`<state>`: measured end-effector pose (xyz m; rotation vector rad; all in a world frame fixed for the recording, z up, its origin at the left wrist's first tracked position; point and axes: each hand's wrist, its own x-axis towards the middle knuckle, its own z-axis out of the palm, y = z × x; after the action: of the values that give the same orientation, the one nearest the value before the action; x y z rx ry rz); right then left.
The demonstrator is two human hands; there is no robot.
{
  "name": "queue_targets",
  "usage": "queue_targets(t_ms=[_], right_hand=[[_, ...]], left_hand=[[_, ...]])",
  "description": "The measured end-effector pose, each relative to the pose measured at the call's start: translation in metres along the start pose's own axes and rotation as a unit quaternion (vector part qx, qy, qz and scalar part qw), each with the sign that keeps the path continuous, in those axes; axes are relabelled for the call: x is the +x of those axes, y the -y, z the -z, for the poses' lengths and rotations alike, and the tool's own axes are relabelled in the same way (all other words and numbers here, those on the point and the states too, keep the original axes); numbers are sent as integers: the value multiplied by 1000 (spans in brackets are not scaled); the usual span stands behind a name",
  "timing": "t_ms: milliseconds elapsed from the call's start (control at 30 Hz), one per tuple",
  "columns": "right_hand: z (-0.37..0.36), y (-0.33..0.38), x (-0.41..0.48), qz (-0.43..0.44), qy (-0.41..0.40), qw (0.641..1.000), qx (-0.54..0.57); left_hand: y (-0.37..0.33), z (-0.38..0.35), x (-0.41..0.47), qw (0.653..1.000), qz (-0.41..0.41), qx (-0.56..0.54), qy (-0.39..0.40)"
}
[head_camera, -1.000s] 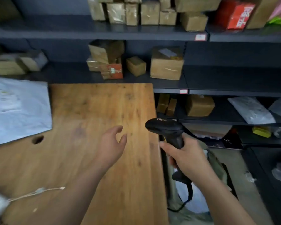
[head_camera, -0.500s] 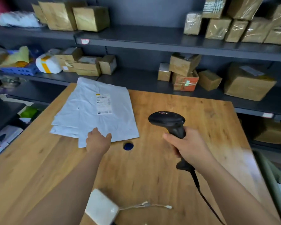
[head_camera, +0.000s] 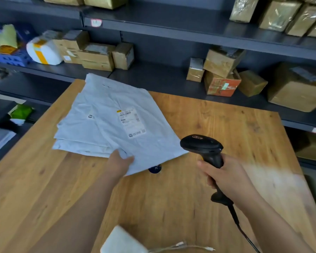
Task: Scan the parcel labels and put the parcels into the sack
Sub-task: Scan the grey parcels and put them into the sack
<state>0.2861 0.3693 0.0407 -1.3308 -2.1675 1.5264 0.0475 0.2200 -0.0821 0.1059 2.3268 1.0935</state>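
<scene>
Head view: left grip pinches the near edge of the top parcel on the surface, its label just beyond, right grip clasps the scanner; judged unscanned, several parcels left, sack unseen.

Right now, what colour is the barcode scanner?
The barcode scanner is black, gripped by the right hand; the head view shows it best.

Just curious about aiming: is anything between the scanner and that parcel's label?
No: head view shows only the top parcel's bare grey plastic between scanner and label.
</scene>
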Motion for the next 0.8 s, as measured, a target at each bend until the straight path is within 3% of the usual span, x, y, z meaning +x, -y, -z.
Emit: queue_targets(t_ms=[133, 233, 300, 367, 467, 600, 800], right_hand=[[2, -4, 4, -12, 7, 1000, 8], [2, -9, 5, -11, 14, 1000, 7], [3, -11, 5, -10, 17, 1000, 7], [5, -14, 5, -12, 14, 1000, 2], [10, -22, 4, -30, 3, 999, 22], [20, -34, -3, -62, -4, 997, 46], [36, -44, -10, -81, -29, 995, 47]], left_hand=[[19, -17, -46, 985, -43, 133, 97], [24, -19, -57, 978, 21, 151, 141], [18, -20, -50, 985, 35, 142, 88], [5, -28, -40, 985, -9, 166, 39], [-19, -56, -25, 988, -53, 138, 43], [-36, -96, -8, 975, -63, 211, 24], [-39, -121, -12, 985, -71, 59, 145]])
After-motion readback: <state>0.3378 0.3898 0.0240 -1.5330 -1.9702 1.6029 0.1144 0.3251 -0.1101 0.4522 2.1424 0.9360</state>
